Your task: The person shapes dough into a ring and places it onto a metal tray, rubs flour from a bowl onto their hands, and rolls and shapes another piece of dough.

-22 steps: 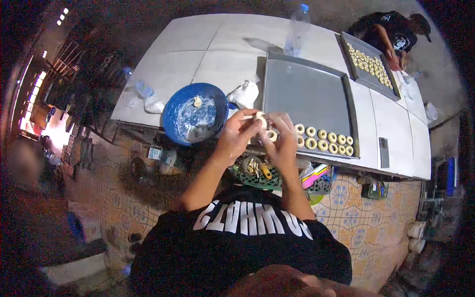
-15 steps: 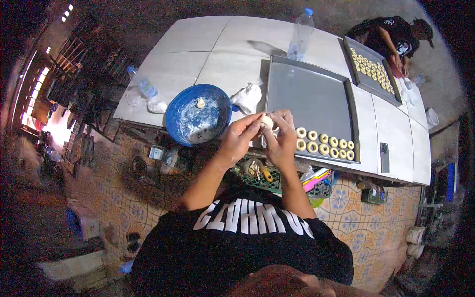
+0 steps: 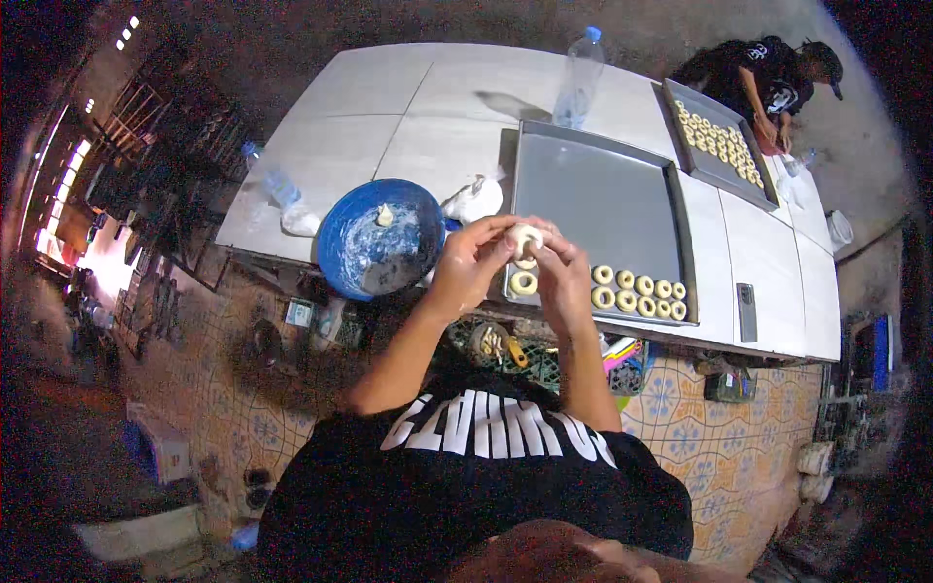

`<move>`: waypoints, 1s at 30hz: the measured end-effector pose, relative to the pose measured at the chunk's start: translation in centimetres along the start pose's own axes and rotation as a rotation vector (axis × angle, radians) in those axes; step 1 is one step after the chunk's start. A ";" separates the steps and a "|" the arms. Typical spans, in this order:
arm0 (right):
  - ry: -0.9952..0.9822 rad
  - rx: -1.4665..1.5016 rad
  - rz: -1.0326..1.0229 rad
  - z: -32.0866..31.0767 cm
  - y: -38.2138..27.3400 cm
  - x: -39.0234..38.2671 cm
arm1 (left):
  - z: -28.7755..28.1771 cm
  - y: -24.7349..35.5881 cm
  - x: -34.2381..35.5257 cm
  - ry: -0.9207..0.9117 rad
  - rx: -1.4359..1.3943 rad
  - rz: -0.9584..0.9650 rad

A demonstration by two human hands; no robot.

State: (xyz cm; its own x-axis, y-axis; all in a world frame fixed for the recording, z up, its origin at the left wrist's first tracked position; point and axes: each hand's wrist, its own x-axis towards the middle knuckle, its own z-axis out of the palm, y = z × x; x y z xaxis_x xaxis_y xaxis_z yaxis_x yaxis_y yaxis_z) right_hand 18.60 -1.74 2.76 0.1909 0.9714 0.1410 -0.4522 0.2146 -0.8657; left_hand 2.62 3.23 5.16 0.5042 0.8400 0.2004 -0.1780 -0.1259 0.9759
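Dough ring (image 3: 528, 239) newly turned, pinched by left hand (image 3: 468, 271) and right hand (image 3: 564, 280), underside hidden

White-panelled surface (image 3: 360, 126), dark seams. Patterned tile floor (image 3: 685, 418) on the near side, tan-orange with blue floral motifs; plain grey ground (image 3: 846, 155) past the far right. Left side dim, cluttered: dark rack (image 3: 141, 121), glaring pinkish-white opening (image 3: 113, 264), slanted row of lit panes (image 3: 65, 188). Right edge shadowy.

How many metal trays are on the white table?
2: the nearer tray, partly hidden by the right hand, and the farther tray beside the co-worker. No others show.
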 end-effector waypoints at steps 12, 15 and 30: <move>-0.189 -0.611 -0.414 2.6 -3.2 -1.1 | 2.0 1.8 1.9 0.169 -0.244 -0.079; 0.068 -0.097 -0.297 1.8 -2.0 0.3 | 2.4 1.5 2.2 0.076 -0.345 0.019; -0.116 0.114 -0.640 9.1 -2.9 1.4 | 3.9 4.4 2.7 -0.237 0.541 0.708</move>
State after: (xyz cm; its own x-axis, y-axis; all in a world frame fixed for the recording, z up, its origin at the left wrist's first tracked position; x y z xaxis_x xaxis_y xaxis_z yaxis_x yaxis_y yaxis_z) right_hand 12.27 -0.11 9.82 0.3601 0.6516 0.6677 -0.3710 0.7567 -0.5383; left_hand 6.52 2.94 10.30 0.5989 0.3501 0.7203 -0.1221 -0.8490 0.5142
